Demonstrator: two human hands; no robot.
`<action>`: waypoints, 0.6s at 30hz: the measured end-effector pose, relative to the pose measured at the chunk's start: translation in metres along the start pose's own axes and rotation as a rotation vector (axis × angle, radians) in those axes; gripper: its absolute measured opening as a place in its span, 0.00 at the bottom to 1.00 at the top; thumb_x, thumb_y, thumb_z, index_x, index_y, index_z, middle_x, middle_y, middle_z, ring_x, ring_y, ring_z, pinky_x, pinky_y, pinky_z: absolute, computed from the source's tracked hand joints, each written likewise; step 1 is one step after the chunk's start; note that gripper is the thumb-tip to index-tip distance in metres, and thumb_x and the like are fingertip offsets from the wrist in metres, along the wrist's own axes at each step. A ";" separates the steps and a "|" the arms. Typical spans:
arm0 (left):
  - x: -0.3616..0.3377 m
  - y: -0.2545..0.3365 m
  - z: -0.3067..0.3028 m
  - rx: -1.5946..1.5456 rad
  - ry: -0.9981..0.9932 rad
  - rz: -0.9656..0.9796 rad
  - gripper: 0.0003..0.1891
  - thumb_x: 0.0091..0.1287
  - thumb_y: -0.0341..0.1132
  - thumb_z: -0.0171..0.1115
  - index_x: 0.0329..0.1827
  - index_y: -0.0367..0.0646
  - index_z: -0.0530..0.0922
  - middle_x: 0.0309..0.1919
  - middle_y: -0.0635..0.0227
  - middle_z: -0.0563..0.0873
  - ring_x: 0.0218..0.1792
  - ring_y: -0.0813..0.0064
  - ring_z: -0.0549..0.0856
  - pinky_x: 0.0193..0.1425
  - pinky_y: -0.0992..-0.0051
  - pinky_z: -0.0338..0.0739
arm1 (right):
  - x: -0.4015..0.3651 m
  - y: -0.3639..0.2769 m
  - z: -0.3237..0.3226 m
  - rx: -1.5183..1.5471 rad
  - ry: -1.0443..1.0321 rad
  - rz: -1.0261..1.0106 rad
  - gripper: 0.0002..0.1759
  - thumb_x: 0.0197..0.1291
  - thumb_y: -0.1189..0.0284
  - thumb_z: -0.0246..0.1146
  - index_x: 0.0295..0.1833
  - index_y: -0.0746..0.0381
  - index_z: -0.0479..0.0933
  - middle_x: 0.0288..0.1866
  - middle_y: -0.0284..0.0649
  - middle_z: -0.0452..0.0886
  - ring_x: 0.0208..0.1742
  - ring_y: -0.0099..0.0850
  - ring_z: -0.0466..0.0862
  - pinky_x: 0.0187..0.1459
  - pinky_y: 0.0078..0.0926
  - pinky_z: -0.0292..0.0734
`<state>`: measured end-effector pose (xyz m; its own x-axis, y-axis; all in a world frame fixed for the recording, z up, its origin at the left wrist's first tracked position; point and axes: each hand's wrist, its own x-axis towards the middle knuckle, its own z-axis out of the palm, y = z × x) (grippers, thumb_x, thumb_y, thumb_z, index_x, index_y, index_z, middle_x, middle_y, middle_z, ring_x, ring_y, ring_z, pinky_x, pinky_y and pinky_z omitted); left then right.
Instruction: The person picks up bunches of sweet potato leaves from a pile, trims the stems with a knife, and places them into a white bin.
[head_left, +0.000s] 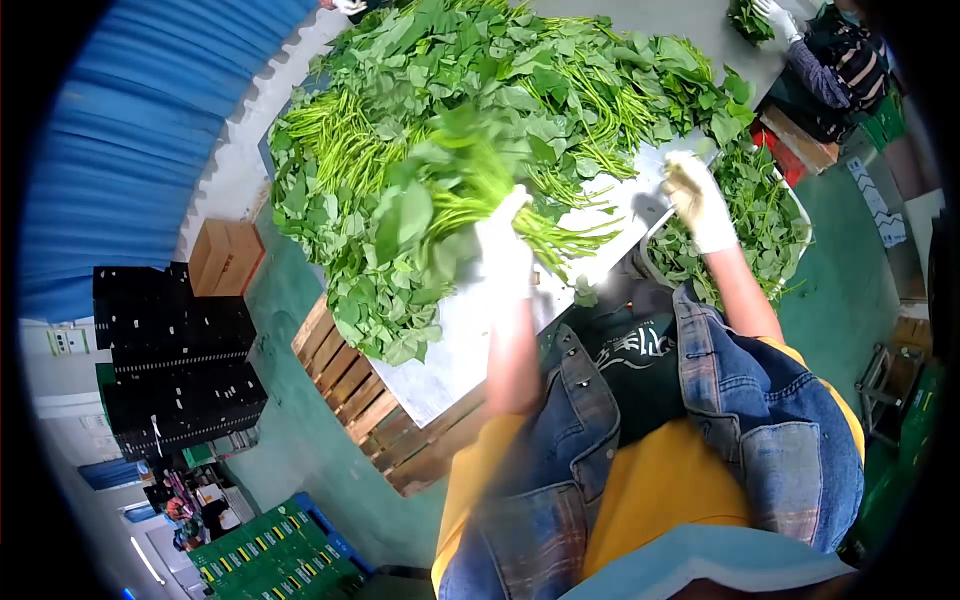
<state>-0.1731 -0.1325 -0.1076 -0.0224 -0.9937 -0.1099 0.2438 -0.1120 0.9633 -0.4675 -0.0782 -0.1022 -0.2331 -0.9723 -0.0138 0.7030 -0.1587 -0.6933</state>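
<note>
My left hand (505, 250), in a white glove, is closed around the stems of a bunch of leafy greens (470, 195). The bunch is blurred by motion, its leaves to the left and its cut stem ends to the right. Below it is the white tabletop (425, 385), with a large pile of the same greens (440, 60) spread along its far side. My right hand (697, 200), also gloved, is raised at the table's right edge with its fingers curled in. Whatever is in those fingers is too small to make out. Beside it stands a pale-rimmed tub (803, 215) full of loose leaves and stems.
A wooden pallet (345, 385) shows under the table. At the left are stacked black crates (175, 360), a cardboard box (225, 257) and green crates (275, 555). Another person (840, 70), wearing gloves, holds greens at the upper right.
</note>
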 end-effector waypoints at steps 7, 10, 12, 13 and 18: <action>-0.022 0.060 -0.016 -0.308 0.291 0.012 0.10 0.62 0.24 0.58 0.46 0.34 0.74 0.29 0.65 0.78 0.32 0.72 0.82 0.38 0.76 0.78 | 0.049 0.005 -0.031 -0.844 0.051 0.334 0.16 0.60 0.66 0.60 0.51 0.60 0.78 0.40 0.28 0.82 0.33 0.14 0.77 0.30 0.10 0.62; -0.028 0.063 -0.021 -0.430 0.337 -0.035 0.09 0.59 0.23 0.62 0.42 0.36 0.74 0.27 0.66 0.79 0.27 0.76 0.79 0.32 0.78 0.75 | 0.095 0.076 -0.063 -1.038 -0.017 0.195 0.13 0.56 0.70 0.63 0.46 0.63 0.80 0.36 0.32 0.83 0.33 0.19 0.78 0.38 0.19 0.73; -0.036 0.066 -0.027 -0.275 0.326 0.067 0.08 0.59 0.23 0.62 0.40 0.37 0.75 0.27 0.67 0.78 0.26 0.78 0.77 0.31 0.80 0.73 | 0.117 0.099 -0.061 -1.598 -0.010 0.054 0.13 0.55 0.69 0.63 0.45 0.62 0.81 0.35 0.39 0.84 0.34 0.28 0.82 0.40 0.25 0.76; -0.042 0.068 -0.030 -0.276 0.332 0.068 0.08 0.59 0.23 0.62 0.40 0.37 0.75 0.27 0.67 0.78 0.26 0.78 0.77 0.31 0.80 0.73 | 0.119 0.103 -0.056 -1.599 -0.017 0.056 0.13 0.55 0.69 0.63 0.45 0.62 0.81 0.35 0.39 0.84 0.34 0.28 0.82 0.40 0.25 0.76; -0.054 0.068 -0.050 -0.475 0.461 0.007 0.08 0.61 0.25 0.61 0.40 0.29 0.78 0.29 0.64 0.81 0.28 0.79 0.79 0.34 0.84 0.72 | 0.142 0.115 -0.044 -1.982 0.037 0.094 0.15 0.53 0.62 0.61 0.43 0.59 0.82 0.40 0.47 0.83 0.41 0.45 0.82 0.45 0.35 0.75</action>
<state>-0.1071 -0.0864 -0.0483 0.3726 -0.8783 -0.2995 0.6462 0.0140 0.7630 -0.4494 -0.2272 -0.2158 -0.2758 -0.9574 -0.0860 -0.8796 0.2875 -0.3790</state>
